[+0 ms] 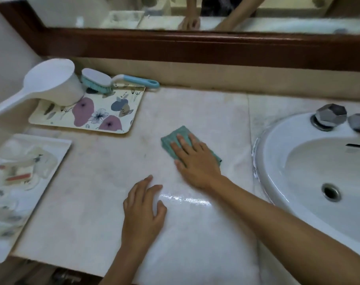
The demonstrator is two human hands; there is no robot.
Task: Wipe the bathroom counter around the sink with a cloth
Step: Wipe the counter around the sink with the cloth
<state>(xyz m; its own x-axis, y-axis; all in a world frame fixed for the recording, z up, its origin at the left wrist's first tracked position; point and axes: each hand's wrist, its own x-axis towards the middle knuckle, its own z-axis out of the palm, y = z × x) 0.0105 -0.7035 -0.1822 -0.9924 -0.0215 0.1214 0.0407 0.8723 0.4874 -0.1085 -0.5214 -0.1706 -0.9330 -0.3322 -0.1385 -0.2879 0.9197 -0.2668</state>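
Note:
A folded teal cloth [176,137] lies on the pale marble counter [96,182], left of the white oval sink [310,171]. My right hand [195,161] presses flat on the cloth, fingers spread over it, covering its near half. My left hand [143,212] rests palm down on the bare counter nearer the front edge, fingers apart, holding nothing. A wet, shiny streak shows on the marble between the two hands.
A flowered tray [105,118] at the back left bears a white scoop [51,87] and a blue-handled brush [117,81]. A white tray [51,153] of toiletries sits at the far left edge. Metal tap handles [331,116] stand behind the sink. A wood-framed mirror [195,44] runs along the wall.

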